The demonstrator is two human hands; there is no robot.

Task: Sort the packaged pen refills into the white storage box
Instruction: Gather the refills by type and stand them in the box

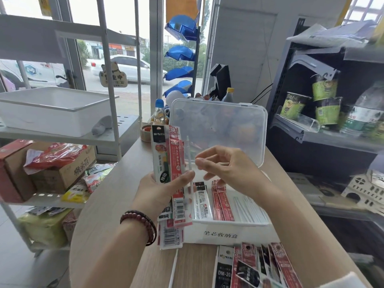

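- Left hand (164, 190): grasps an upright fan of black-and-white and red packaged pen refills (169, 154).
- Right hand (226, 169): curled fingertips at a slim white refill (188, 150) beside that fan; whether it is pinched cannot be told.
- White rectangular plastic storage box (228, 222): open below both hands, partly filled.
- Step, as judged: drawing one item from the fan. The next move calls for lowering it flat into its matching row.

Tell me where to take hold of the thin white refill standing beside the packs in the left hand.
Pinch the thin white refill on its bare upper shaft, above the left hand, coming from the right with the right hand. It stands upright, the held packs block its left side, and the right side looks free.
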